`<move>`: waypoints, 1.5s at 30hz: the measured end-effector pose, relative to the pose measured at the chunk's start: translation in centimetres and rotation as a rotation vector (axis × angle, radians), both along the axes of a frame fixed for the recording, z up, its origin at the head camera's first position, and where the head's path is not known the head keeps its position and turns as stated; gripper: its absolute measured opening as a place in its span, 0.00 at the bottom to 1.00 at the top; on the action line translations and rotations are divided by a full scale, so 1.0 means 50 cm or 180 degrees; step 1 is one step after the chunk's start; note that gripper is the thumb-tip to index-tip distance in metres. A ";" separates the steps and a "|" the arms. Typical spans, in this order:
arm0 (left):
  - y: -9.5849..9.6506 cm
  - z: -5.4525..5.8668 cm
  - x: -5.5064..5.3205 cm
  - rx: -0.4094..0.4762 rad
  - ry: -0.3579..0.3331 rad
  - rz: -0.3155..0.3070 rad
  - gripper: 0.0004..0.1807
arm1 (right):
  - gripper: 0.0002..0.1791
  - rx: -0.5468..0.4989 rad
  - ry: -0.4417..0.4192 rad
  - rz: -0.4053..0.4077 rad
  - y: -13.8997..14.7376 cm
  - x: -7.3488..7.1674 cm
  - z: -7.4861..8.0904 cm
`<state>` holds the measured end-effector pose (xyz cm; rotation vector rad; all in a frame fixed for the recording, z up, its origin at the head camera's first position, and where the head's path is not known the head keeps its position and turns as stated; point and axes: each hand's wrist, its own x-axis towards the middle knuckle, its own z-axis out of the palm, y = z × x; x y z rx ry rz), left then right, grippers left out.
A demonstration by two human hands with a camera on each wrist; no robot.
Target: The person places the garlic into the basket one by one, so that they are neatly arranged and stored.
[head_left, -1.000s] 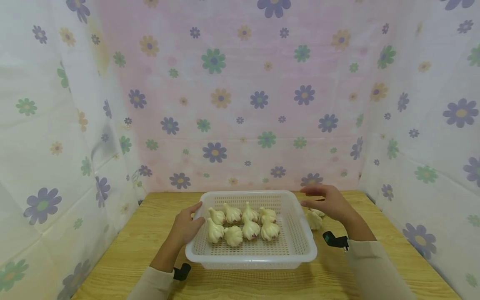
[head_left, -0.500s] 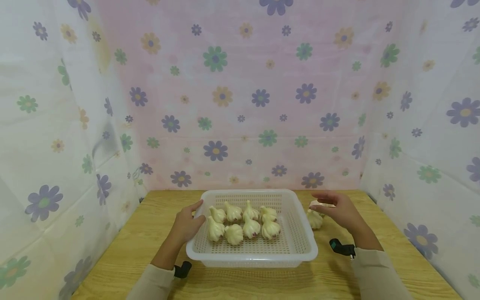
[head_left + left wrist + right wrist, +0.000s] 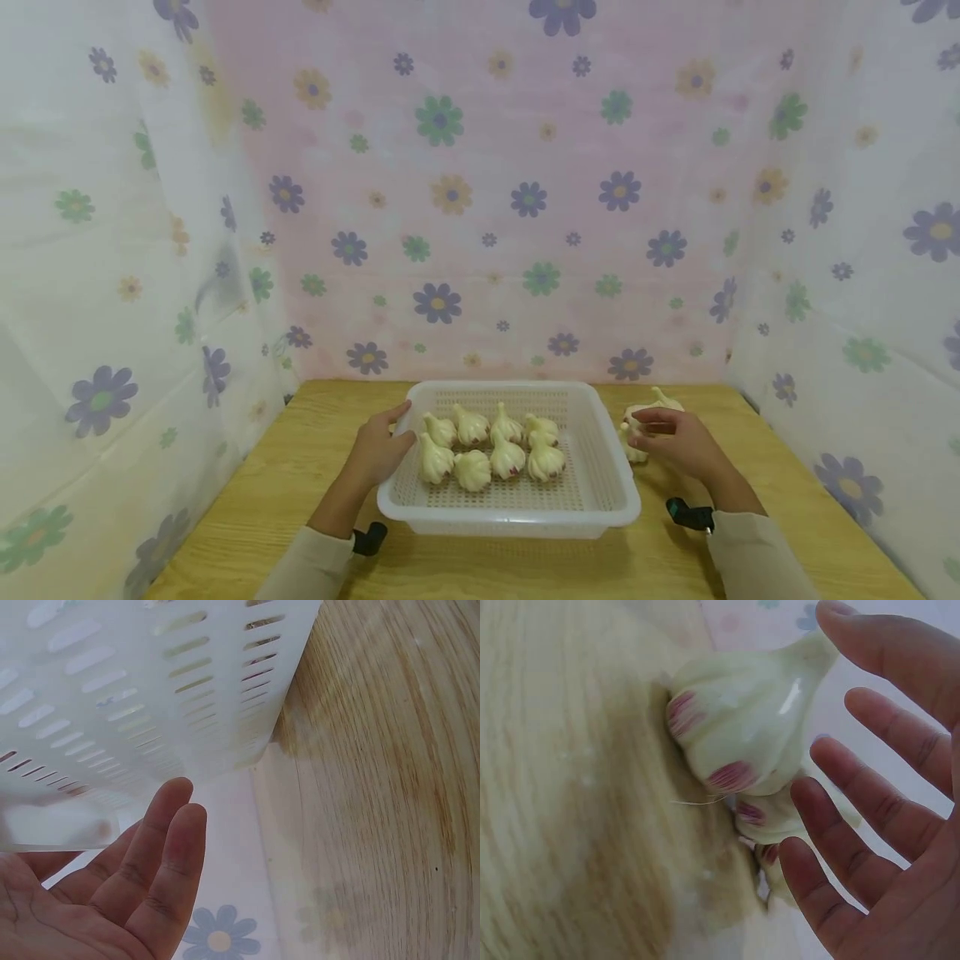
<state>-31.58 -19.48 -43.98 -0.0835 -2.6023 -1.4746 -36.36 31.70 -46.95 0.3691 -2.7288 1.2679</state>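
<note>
A white plastic basket (image 3: 510, 517) stands on the table with several garlic bulbs (image 3: 547, 461) in two rows inside it. My left hand (image 3: 375, 450) holds its left rim, thumb over the edge. From the left wrist, the fingers (image 3: 169, 847) lie along the outside of the slotted wall. My right hand (image 3: 686, 442) is to the right of the basket, beside a small group of loose garlic bulbs (image 3: 663, 400). In the right wrist view its fingers are spread around the nearest garlic bulb (image 3: 742, 720), which has purple streaks; nothing is gripped. More bulbs are partly hidden behind it.
The wood-grain table (image 3: 255, 517) reaches back to a pink flowered cloth (image 3: 480, 317). White flowered cloth sides (image 3: 90, 292) enclose it left and right. Dark wrist devices (image 3: 690, 514) sit below both hands.
My right hand has moved from beside the basket's right rim rightward and down to the loose garlic bulbs. The left hand keeps its hold on the rim; the head view shifts slightly.
</note>
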 end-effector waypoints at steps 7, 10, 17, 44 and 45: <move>0.016 -0.013 -0.007 0.0047 0.0011 -0.0122 0.36 | 0.34 0.0143 -0.0090 -0.0109 0.016 0.014 -0.018; 0.013 -0.013 -0.007 0.0014 0.0026 -0.0118 0.36 | 0.33 0.0119 -0.0085 -0.0080 0.014 0.012 -0.017; -0.006 -0.011 -0.003 -0.0023 0.0004 0.0015 0.36 | 0.30 0.0056 -0.0033 -0.0007 -0.004 -0.007 -0.020; 0.002 -0.002 -0.001 -0.0038 -0.0004 0.0024 0.36 | 0.33 -0.0091 -0.0090 0.0035 -0.003 -0.006 -0.036; 0.003 -0.002 -0.001 -0.0044 -0.0007 0.0023 0.36 | 0.33 -0.0086 -0.0090 0.0036 -0.003 -0.005 -0.036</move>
